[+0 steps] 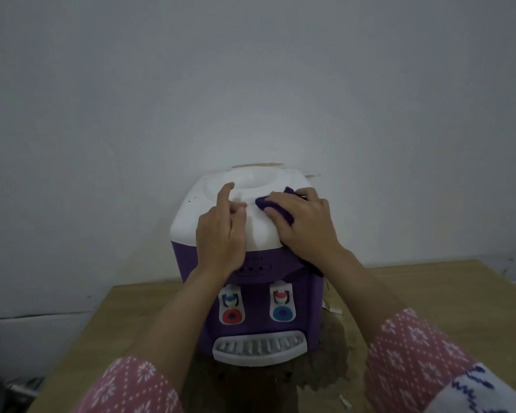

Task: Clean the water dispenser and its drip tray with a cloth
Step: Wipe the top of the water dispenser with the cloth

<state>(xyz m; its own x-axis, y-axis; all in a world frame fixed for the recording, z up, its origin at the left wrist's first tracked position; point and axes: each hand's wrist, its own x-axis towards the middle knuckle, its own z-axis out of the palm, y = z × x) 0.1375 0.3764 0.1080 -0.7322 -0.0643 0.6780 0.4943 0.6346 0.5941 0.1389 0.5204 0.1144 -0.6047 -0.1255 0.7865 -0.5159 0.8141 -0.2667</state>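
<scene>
From the drip tray (259, 348) at the surface's (429, 293) near edge, I look up the water dispenser (251, 299): my left hand (221, 231) rests loosely open on its white top, my right hand (303, 220) pressing the cloth (276, 208) just beside, the unwiped opening beyond both.

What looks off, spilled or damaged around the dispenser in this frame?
A dark, wet-looking stain spreads over the wooden table around the front of the water dispenser, below its drip tray. Pale flakes lie on the table to its right. Dark specks dot the white top. Nothing looks askew.
</scene>
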